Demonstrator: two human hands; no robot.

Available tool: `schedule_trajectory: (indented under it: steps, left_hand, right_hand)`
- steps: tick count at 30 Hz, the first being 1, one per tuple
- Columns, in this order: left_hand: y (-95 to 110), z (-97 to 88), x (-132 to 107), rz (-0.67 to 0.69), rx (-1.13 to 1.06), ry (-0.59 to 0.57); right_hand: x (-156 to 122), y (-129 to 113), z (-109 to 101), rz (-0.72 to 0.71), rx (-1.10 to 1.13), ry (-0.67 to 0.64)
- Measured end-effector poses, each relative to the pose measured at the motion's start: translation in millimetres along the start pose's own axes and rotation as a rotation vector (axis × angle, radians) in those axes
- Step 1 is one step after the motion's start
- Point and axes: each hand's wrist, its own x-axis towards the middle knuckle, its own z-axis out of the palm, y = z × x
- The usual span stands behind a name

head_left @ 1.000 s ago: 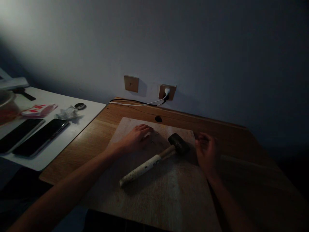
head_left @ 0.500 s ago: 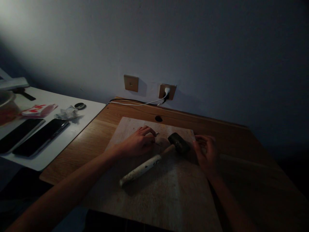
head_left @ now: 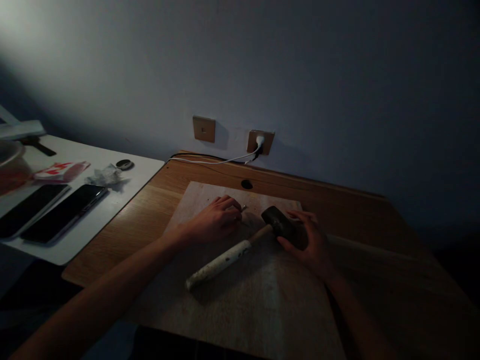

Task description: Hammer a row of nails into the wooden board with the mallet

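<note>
A rubber mallet (head_left: 224,258) with a dark head and a worn whitish handle lies slantwise on a pale wooden board (head_left: 240,310). My left hand (head_left: 219,217) rests on the board beyond the handle, its fingers pinched around a small shiny nail (head_left: 244,207) whose top just shows. The fingers hide the rest of it. My right hand (head_left: 309,245) is at the right side of the mallet head, thumb and fingers apart around it. Whether they touch the head is hard to tell in this dim light.
The board lies on a wooden desk (head_left: 142,215) against the wall. Cables (head_left: 213,161) run along its back to a wall socket (head_left: 260,142). To the left, a white table (head_left: 71,252) bears two phones (head_left: 63,212), a red-and-white packet (head_left: 62,171), crumpled plastic (head_left: 107,175) and a tub (head_left: 13,167).
My right hand has moved left from the board's right edge to the mallet head, and its fingers have spread. My left hand and the mallet have stayed nearly still.
</note>
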Motion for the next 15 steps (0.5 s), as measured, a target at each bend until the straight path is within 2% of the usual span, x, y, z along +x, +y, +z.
schedule_trajectory:
  steps: [15]
  left_hand:
    - [-0.1, 0.1, 1.1, -0.01, -0.03, -0.006]
  right_hand:
    - [2.9, 1.6, -7.3, -0.023, 0.005, 0.038]
